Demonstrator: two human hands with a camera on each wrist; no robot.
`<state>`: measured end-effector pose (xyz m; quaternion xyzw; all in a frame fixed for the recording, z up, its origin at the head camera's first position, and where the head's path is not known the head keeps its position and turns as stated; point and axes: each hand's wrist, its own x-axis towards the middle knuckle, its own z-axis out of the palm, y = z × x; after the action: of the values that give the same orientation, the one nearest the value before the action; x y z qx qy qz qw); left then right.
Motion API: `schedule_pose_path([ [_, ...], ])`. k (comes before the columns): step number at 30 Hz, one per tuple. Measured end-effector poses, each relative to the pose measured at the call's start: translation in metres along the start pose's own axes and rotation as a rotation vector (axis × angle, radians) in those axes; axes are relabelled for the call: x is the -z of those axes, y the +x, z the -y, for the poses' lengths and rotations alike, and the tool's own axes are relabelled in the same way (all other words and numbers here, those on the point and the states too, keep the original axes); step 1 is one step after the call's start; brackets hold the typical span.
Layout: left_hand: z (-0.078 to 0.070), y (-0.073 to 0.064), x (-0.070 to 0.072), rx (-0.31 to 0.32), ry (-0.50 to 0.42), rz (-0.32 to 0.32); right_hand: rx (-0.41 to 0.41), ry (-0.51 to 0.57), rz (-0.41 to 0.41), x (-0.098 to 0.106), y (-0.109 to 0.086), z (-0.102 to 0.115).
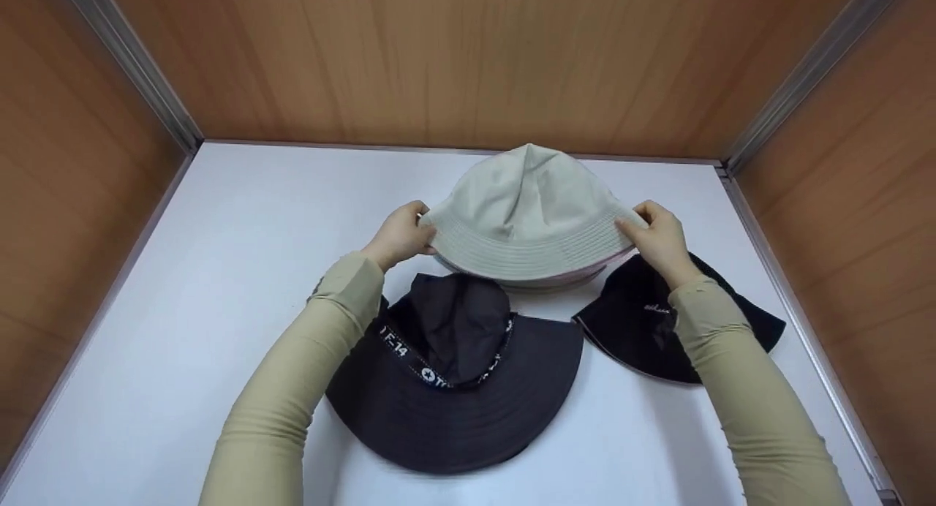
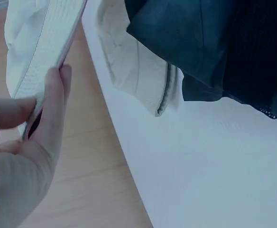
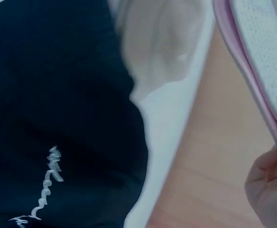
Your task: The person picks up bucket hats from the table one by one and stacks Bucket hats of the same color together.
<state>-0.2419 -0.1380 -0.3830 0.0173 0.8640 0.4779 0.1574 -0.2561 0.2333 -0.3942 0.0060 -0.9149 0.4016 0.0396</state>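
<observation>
My left hand point(image 1: 401, 235) and right hand point(image 1: 662, 237) pinch opposite sides of the brim of a pale grey-green bucket hat point(image 1: 526, 206), crown upward. In the right wrist view a pink edge point(image 3: 245, 66) runs along the underside of its brim. Under it, partly hidden, lies a beige hat point(image 2: 129, 61) with a dark brim edge. Nearer me is a dark wide-brimmed hat point(image 1: 468, 425) with a white-lettered band. Below my right wrist rests a black bucket hat point(image 1: 636, 330) with white script, partly covered by the sleeve.
The hats lie on a white table point(image 1: 241, 272). Wood-grain panels stand behind it point(image 1: 468, 60) and on both sides, with grey metal strips at the corners.
</observation>
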Motion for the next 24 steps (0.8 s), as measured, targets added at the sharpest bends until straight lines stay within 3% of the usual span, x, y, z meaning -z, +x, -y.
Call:
schedule_pose_path([
  [4, 0.009, 0.011, -0.004, 0.043, 0.124, -0.109, -0.011, -0.139, 0.098, -0.018, 0.005, -0.009],
  [8, 0.018, 0.016, -0.006, 0.086, 0.156, -0.189, -0.055, -0.194, 0.181, -0.033, 0.008, -0.011],
  [15, 0.026, 0.017, -0.01, 0.137, 0.191, -0.193, -0.182, -0.158, 0.247, -0.044, 0.009, -0.015],
  [20, 0.029, 0.021, -0.014, 0.158, 0.206, -0.22, -0.222, -0.104, 0.263, -0.049, 0.006, -0.023],
  [24, 0.035, 0.023, -0.02, 0.175, 0.205, -0.225, -0.239, -0.127, 0.257, -0.054, 0.002, -0.029],
])
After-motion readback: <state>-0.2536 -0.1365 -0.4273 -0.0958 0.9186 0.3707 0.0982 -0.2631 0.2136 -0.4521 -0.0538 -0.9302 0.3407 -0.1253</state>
